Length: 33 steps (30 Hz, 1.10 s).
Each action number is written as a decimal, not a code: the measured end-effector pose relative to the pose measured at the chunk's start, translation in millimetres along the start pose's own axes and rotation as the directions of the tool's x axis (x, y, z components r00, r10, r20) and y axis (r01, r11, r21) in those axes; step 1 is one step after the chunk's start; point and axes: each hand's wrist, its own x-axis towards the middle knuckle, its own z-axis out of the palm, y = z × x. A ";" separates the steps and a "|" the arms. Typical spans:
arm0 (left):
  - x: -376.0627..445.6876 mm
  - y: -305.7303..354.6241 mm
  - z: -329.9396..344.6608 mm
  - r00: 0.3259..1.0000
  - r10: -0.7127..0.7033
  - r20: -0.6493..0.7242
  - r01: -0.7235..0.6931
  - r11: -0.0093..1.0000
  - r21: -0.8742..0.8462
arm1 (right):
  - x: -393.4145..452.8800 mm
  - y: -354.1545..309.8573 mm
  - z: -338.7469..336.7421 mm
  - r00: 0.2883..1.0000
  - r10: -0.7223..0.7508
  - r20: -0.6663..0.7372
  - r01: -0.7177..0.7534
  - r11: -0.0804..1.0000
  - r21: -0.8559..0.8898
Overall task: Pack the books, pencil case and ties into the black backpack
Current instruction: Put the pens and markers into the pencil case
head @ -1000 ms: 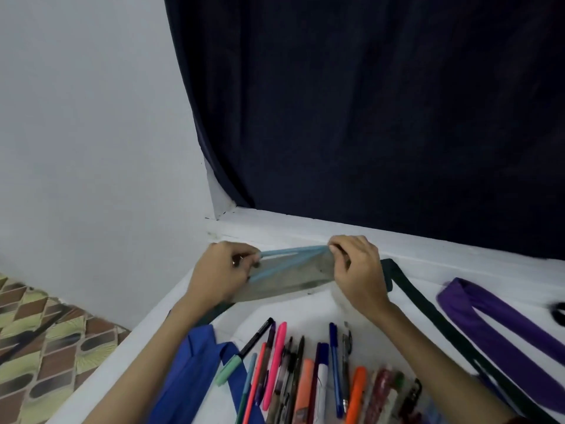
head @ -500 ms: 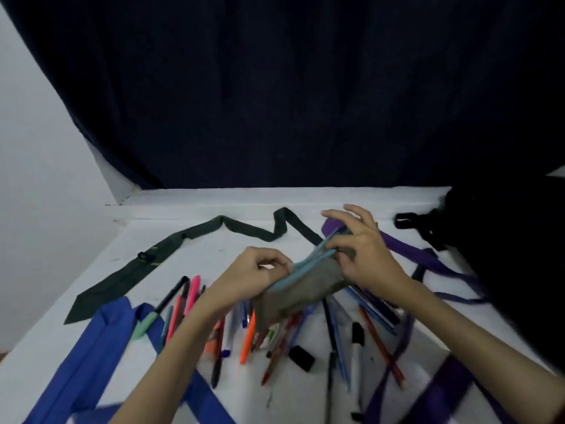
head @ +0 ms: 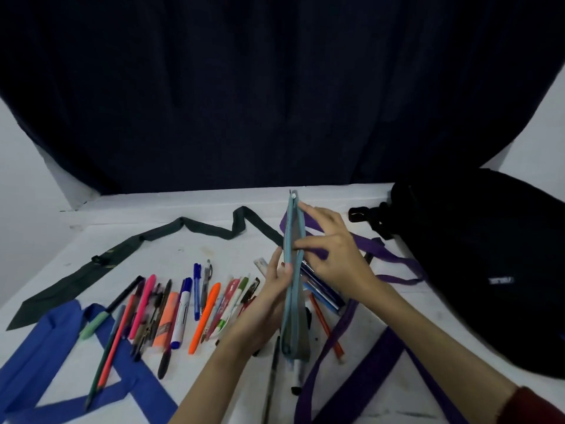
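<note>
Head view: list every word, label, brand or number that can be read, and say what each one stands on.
None can be read.
Backpack: small pale logo patch on its side, too blurred to read.
White marker: dark print on the barrel, too small to read.
Orange highlighter: dark label, blurred.
Ruler: faint scale marks, no legible numbers.

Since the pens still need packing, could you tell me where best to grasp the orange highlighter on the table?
Pinch the orange highlighter at mid-barrel from above, fingers across its width. It lies flat with neighbours close on both sides, so I would lift straight up; the left hand is nearer but holds the pencil case.
</note>
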 end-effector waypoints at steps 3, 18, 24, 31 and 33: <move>8.1 -0.2 -0.9 1.000 -0.009 -0.025 0.007 0.996 -0.085 | 5.4 0.6 0.0 0.999 0.012 0.050 -0.011 1.000 -0.017; 31.5 -15.4 -58.4 0.964 -0.005 -0.267 -0.057 0.973 -0.224 | 29.5 46.1 12.5 0.916 0.377 0.137 -0.393 0.776 0.493; 36.6 -15.5 -68.1 0.977 0.018 -0.211 -0.071 0.967 -0.245 | 34.5 35.0 18.9 0.912 0.383 0.147 -0.389 0.692 0.608; 37.6 -16.5 -69.0 0.974 0.068 -0.216 -0.079 0.996 -0.041 | 22.1 57.0 33.5 0.739 0.672 -0.049 -0.616 0.703 0.356; 37.8 -15.7 -75.4 0.982 0.054 -0.179 -0.052 0.999 0.014 | 14.0 68.0 43.0 0.726 0.680 0.105 -0.667 0.733 -0.131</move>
